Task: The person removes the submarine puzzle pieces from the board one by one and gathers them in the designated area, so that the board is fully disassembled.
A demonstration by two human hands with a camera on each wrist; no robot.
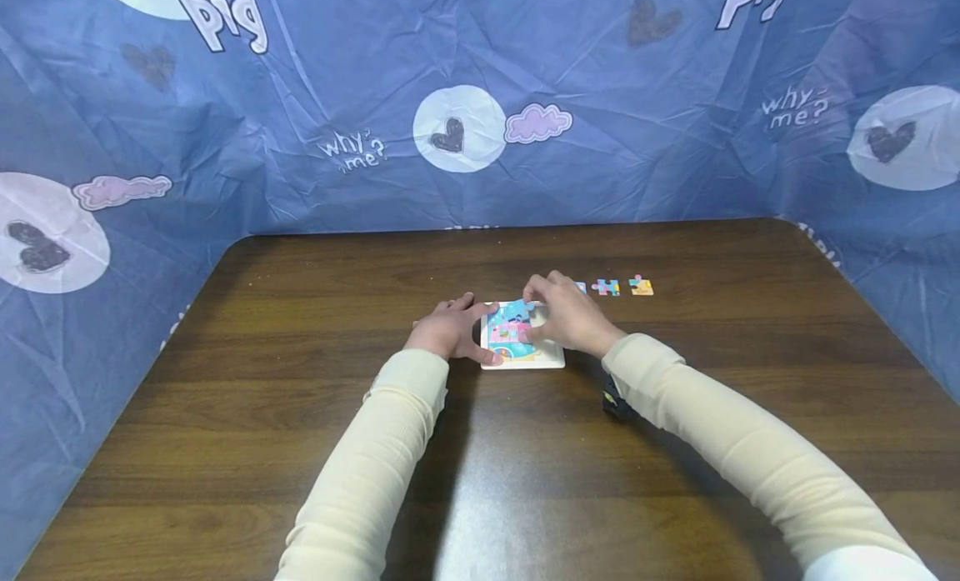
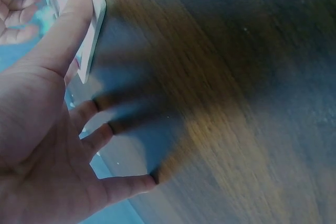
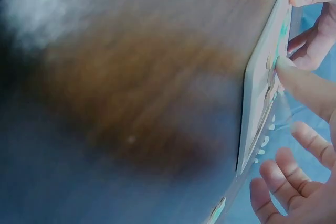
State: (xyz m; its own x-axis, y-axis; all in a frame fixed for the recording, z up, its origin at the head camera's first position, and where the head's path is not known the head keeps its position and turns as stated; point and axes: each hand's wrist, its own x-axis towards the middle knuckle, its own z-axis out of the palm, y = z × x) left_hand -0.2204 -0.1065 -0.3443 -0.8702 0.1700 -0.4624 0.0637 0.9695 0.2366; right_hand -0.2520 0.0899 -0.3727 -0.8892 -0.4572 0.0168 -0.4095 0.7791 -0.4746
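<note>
A small white-rimmed jigsaw board [image 1: 551, 363] lies on the brown table, its left part filled with blue and pink picture pieces. My left hand [image 1: 444, 329] steadies its left side, thumb pressing the near rim and index finger by the far corner. In the left wrist view the other fingers of that hand [image 2: 47, 124] stretch out, spread over the table. Bent over the board's middle, my right hand [image 1: 566, 314] holds a blue puzzle piece [image 1: 529, 305] between thumb and index finger. In the right wrist view its thumb [image 3: 302, 85] touches the board surface, other fingers loosely bent.
Behind and right of the board lie loose puzzle pieces: a yellow one [image 1: 641, 287], a pink and blue one [image 1: 606, 287], and another partly hidden by my right hand. A blue printed cloth [image 1: 480, 197] hangs behind the table [image 1: 337, 272]. Something black shows under the right cuff.
</note>
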